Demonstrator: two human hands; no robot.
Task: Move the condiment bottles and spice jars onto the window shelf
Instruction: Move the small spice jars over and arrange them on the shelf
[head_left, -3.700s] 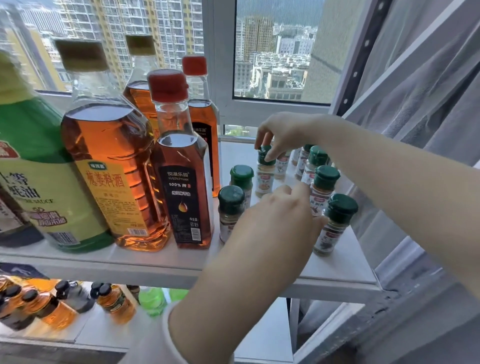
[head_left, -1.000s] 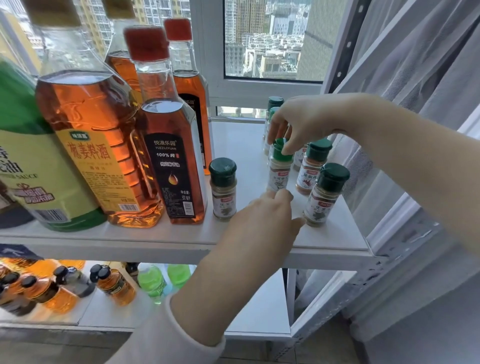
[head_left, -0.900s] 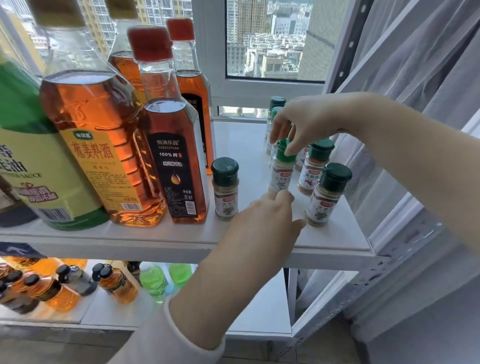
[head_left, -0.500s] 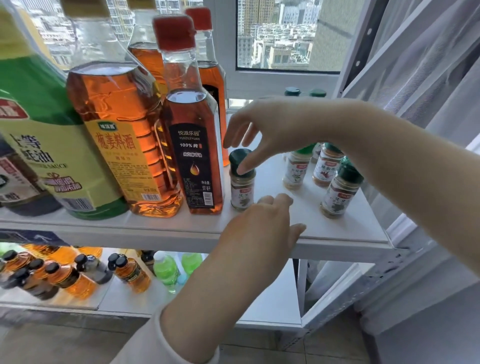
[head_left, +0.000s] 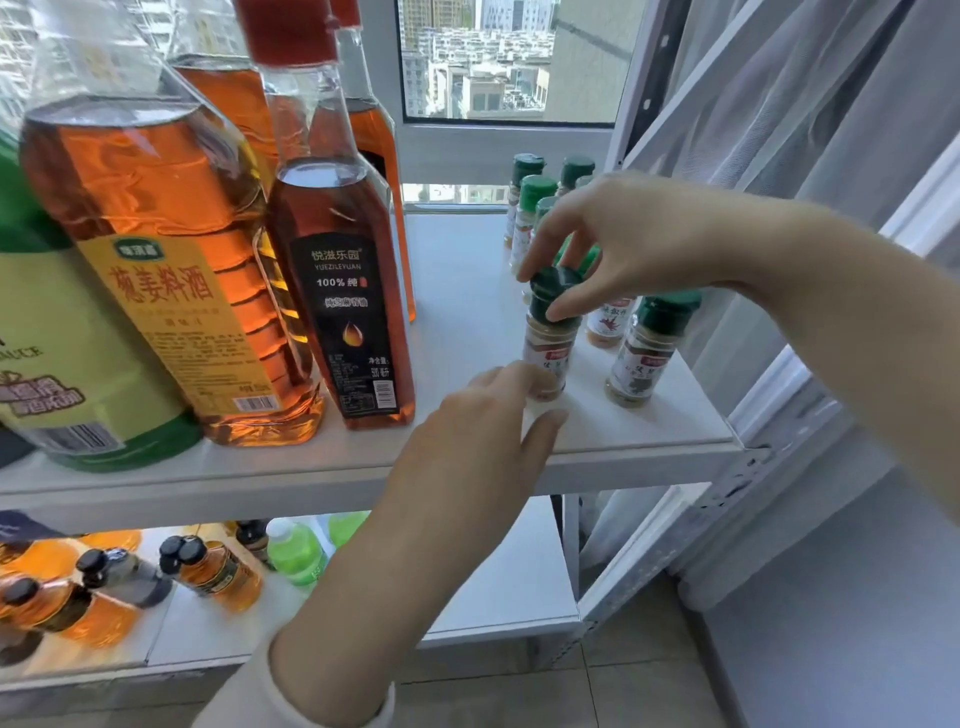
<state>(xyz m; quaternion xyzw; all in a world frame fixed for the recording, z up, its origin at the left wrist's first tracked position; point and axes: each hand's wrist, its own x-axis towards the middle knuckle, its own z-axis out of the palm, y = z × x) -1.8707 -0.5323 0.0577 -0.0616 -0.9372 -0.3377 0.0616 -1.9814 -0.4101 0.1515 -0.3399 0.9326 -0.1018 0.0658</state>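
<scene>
1. The right hand (head_left: 639, 244) pinched the dark green cap (head_left: 553, 291) of one spice jar (head_left: 551, 343) between thumb and forefinger, clamped on it from above; half a second earlier only a fingertip had rested on that cap.
2. That spice jar had shifted to the right; earlier it stood just beside the black-labelled bottle (head_left: 343, 291), and now it stood well apart from that bottle, near the front of the white window shelf (head_left: 457, 270) and close to the other jars; whether its base touched the shelf could not be told.
3. The left hand (head_left: 478, 431) lay over the shelf's front edge as before, fingers loosely spread and gripping nothing; its fingertips now reached the jar's lower part, though contact could not be told.
4. The front-right jar (head_left: 641, 358) and the red-labelled jar (head_left: 607, 325) stood upright just right of the held one; the rear jars (head_left: 525, 176) stood in a row toward the window, more of them showing than before, since the right hand no longer covered them.
5. The yellow-labelled bottle (head_left: 156, 249) and the green bottle (head_left: 47, 332) stayed at the shelf's left, beside the black-labelled one; small bottles (head_left: 213, 571) lay on the lower shelf.
</scene>
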